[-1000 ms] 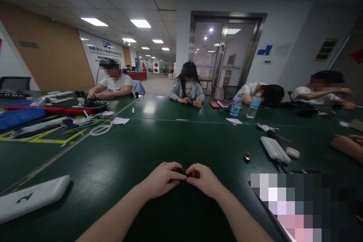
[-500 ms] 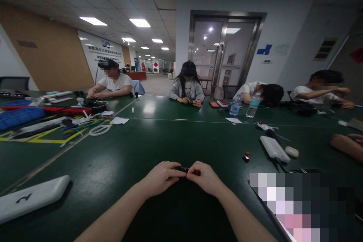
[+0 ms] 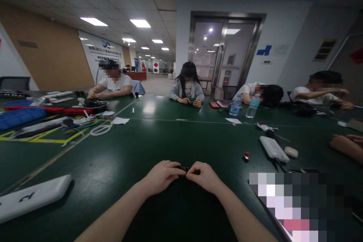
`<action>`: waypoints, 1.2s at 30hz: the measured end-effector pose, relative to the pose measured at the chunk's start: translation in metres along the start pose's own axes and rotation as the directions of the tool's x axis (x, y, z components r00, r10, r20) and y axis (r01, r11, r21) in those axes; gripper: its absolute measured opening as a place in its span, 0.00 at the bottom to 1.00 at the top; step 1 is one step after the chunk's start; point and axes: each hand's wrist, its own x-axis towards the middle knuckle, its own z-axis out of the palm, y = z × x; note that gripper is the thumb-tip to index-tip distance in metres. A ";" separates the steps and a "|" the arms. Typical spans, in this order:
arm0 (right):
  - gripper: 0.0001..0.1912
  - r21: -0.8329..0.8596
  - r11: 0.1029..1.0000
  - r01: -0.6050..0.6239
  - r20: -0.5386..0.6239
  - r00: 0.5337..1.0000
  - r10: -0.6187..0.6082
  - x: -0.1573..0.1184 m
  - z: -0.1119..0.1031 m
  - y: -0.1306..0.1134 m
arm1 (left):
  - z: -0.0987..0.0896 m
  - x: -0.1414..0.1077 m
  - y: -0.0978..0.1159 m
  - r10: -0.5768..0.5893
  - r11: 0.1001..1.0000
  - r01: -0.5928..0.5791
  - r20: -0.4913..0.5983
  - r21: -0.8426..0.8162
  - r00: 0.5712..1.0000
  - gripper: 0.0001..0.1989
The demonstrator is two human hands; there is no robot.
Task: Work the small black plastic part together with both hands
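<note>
Close in front of me, a small dark object [image 3: 184, 168] shows between my two hands, just over the green table [image 3: 159, 140]. Its kind is too small and dark to make out. My left hand [image 3: 163, 176] is closed on its left end, thumb and fingers reaching to the right. From the other side my right hand [image 3: 204, 177] pinches at its right end with bent fingers. The fingertips of both hands nearly meet, and they hide most of the object. A small red and silver item [image 3: 246, 156] lies apart to the right.
A white power bank [image 3: 34, 198] marked 2 lies at left, another white block [image 3: 273, 148] with a cable at right. A pixelated screen [image 3: 300, 208] fills the lower right. Blue trays [image 3: 22, 117], cables and two water bottles [image 3: 253, 106] stand farther off; several people sit around.
Both hands keep almost the same place and grip. The view has shifted very slightly; nothing has visibly been taken up or let go.
</note>
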 end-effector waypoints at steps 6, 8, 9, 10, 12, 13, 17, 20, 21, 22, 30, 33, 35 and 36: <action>0.12 -0.035 0.997 -0.063 -0.070 0.996 0.060 0.002 -0.004 0.014 | -0.009 -0.001 -0.018 -0.115 0.991 0.118 -0.049 0.069 0.992 0.20; 0.14 0.003 0.995 -0.097 -0.103 0.990 0.097 0.002 -0.011 0.022 | -0.019 -0.011 -0.040 -0.285 0.949 0.298 -0.128 0.101 0.950 0.19; 0.14 0.021 0.994 -0.110 -0.121 0.986 0.112 0.002 -0.015 0.025 | -0.025 -0.019 -0.054 -0.404 0.899 0.424 -0.169 0.108 0.899 0.19; 0.13 0.031 0.992 -0.124 -0.145 0.981 0.128 0.003 -0.018 0.029 | -0.031 -0.028 -0.067 -0.544 0.815 0.572 -0.214 0.093 0.811 0.20; 0.12 0.044 0.989 -0.143 -0.184 0.972 0.149 0.004 -0.023 0.035 | -0.041 -0.047 -0.089 -0.809 0.530 0.848 -0.307 -0.009 0.502 0.22; 0.12 0.048 0.987 -0.151 -0.196 0.968 0.157 0.005 -0.025 0.037 | -0.045 -0.055 -0.097 -0.872 0.390 0.917 -0.354 -0.082 0.339 0.23; 0.11 0.067 0.984 -0.163 -0.199 0.964 0.173 0.007 -0.026 0.039 | -0.047 -0.069 -0.112 -0.899 0.138 0.950 -0.438 -0.281 0.001 0.23; 0.11 0.080 0.982 -0.170 -0.222 0.958 0.184 0.007 -0.026 0.039 | -0.043 -0.066 -0.113 -0.895 0.113 0.942 -0.443 -0.317 -0.041 0.22; 0.11 0.082 0.982 -0.171 -0.234 0.954 0.186 0.007 -0.026 0.039 | -0.042 -0.065 -0.114 -0.896 0.123 0.939 -0.444 -0.320 -0.034 0.23; 0.11 0.083 0.982 -0.168 -0.242 0.953 0.184 0.007 -0.026 0.039 | -0.041 -0.064 -0.115 -0.894 0.135 0.937 -0.447 -0.323 -0.026 0.23; 0.11 0.063 0.982 -0.176 -0.212 0.959 0.186 0.007 -0.026 0.040 | -0.041 -0.078 -0.123 -0.862 0.263 0.944 -0.489 -0.199 0.137 0.23; 0.11 0.050 0.983 -0.178 -0.198 0.963 0.184 0.007 -0.026 0.039 | -0.042 -0.087 -0.127 -0.856 0.317 0.939 -0.466 -0.133 0.223 0.23; 0.11 0.032 0.984 -0.174 -0.195 0.965 0.177 0.007 -0.026 0.039 | -0.041 -0.092 -0.130 -0.859 0.341 0.931 -0.446 -0.127 0.253 0.23; 0.11 0.022 0.985 -0.171 -0.195 0.966 0.172 0.007 -0.026 0.039 | -0.041 -0.094 -0.132 -0.859 0.347 0.928 -0.444 -0.137 0.255 0.22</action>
